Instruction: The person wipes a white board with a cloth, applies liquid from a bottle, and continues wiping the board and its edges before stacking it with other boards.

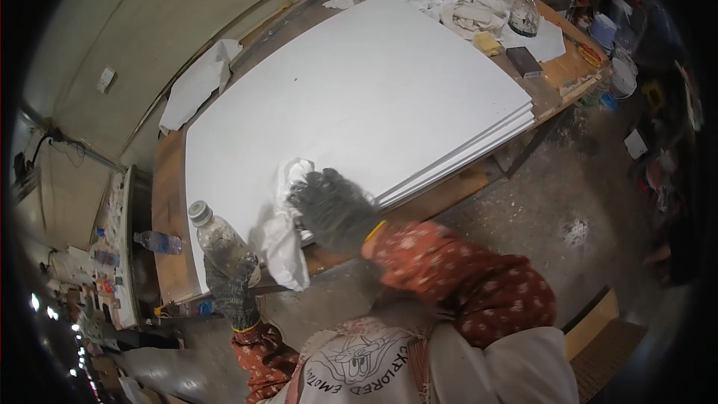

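Observation:
A stack of large white boards [351,82] lies on the wooden table. My right hand [333,208], in a dark grey knit glove, presses a crumpled white cloth [283,247] onto the near part of the top board; part of the cloth hangs over the near edge. My left hand [233,295], gloved the same way, is wrapped round the lower part of a cloudy plastic bottle [218,238] with a pale cap. That bottle leans to the left above the boards' near left corner.
A clear bottle [158,242] lies on the table's left edge. At the far right are crumpled cloths [479,15], a large bottle [523,13], a yellow sponge [486,43] and a dark block [523,61]. White sheeting [198,86] lies by the wall. A cardboard box [609,348] stands lower right.

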Tool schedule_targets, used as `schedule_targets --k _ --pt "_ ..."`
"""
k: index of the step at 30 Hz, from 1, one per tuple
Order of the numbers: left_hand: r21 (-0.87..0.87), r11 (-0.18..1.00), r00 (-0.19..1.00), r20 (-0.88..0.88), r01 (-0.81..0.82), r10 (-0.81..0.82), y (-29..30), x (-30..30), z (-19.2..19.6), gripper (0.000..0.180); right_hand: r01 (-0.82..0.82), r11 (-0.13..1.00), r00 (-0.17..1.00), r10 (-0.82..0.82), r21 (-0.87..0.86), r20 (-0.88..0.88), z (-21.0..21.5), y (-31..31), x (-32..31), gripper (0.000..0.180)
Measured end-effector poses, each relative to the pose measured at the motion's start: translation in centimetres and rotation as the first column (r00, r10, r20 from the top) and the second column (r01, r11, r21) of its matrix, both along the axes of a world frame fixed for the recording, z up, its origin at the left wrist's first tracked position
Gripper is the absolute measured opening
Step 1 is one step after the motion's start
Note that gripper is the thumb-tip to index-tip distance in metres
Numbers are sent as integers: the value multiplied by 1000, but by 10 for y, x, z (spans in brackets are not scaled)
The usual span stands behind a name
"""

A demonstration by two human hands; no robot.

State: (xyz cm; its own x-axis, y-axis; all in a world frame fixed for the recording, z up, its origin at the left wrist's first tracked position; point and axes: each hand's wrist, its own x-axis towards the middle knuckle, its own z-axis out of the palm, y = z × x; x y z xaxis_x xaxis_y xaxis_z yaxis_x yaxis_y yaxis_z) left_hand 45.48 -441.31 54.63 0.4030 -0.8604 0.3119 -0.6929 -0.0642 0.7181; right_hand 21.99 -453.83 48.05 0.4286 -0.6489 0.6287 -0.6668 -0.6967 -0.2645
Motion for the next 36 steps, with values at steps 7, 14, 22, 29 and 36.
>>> schedule_targets --k 7,14,22,29,36 --pt "-206 975 991 -120 -87 63 18 42 -37 66 705 707 700 -680 59 -218 27 -60 -261 27" --pt "-88 995 990 -140 -44 31 -5 -3 -8 66 232 973 960 -225 21 -164 34 16 -97 36" --pt "-207 977 961 -255 55 -108 -31 -55 -4 80 694 720 718 -694 -27 -50 14 -35 -291 32" --pt "-262 931 887 -321 254 -332 -73 -96 -17 72 613 566 672 -740 -551 -12 2 9 -184 38" --pt "-374 903 515 -742 213 -429 -86 -146 -9 77 421 874 883 -456 242 109 20 -32 -325 35"
